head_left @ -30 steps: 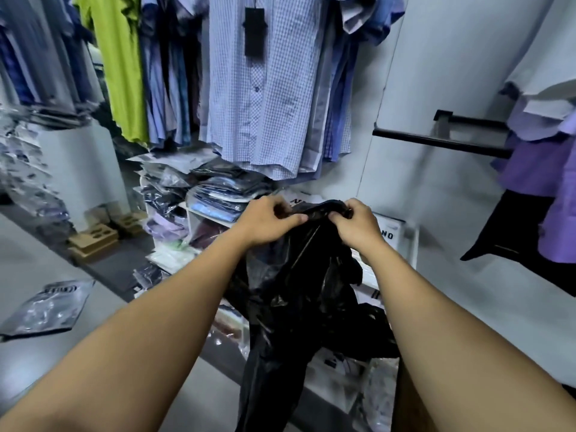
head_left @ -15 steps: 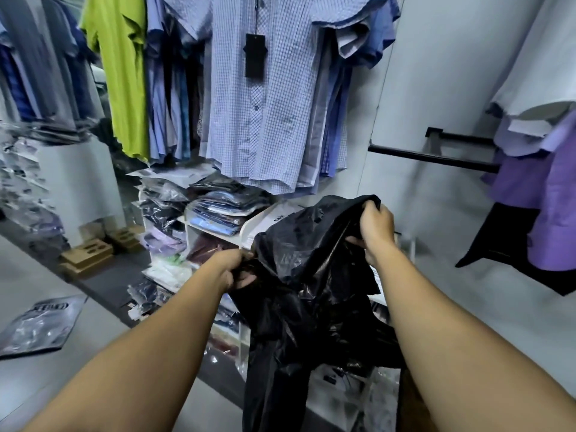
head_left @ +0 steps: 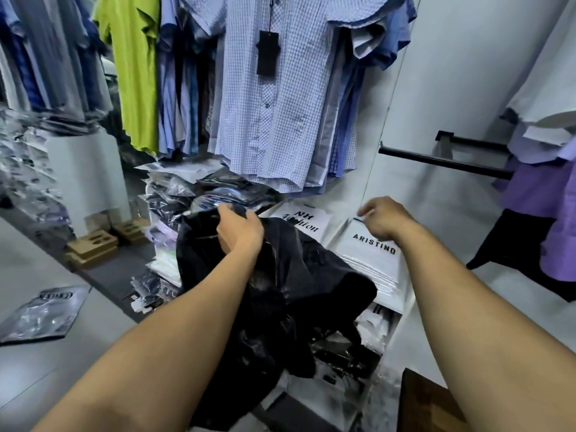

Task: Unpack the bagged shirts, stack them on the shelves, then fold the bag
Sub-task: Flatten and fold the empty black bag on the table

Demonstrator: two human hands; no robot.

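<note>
**Desk:** Where is the bag?

**Operator:** Centre of my frame. The black plastic bag (head_left: pixel 280 291) hangs crumpled in front of the white shelf unit (head_left: pixel 403 307). It covers the left part of the unit and trails toward the bottom edge.

**Desk:** And the hands?

**Operator:** The left hand (head_left: pixel 240 232), just left of centre, grips the bag's top edge with its fingers curled into the plastic. The right hand (head_left: pixel 385 218), right of centre, is off the bag. Its fingers are loosely bent and hold nothing I can make out. It hovers over a white packet printed ARISTINO (head_left: pixel 371 254), and I cannot tell whether the fingertips touch it.

**Desk:** What lies around them?

**Operator:** That packet tops a stack of white packets on the shelf unit. Just to its left lies a second white packet (head_left: pixel 299 221) with black lettering. Further left is a heap of clear-bagged shirts (head_left: pixel 224 191). Above them hangs a blue checked shirt (head_left: pixel 274 120) with a black tag (head_left: pixel 267 53), and a lime-green shirt (head_left: pixel 134 73) hangs at upper left. A black wall rail (head_left: pixel 445 160) runs toward purple shirts (head_left: pixel 536 188) at the right edge. At lower left a bagged packet (head_left: pixel 43 313) lies on the grey floor, with cardboard pieces (head_left: pixel 93 247) further back.
</note>
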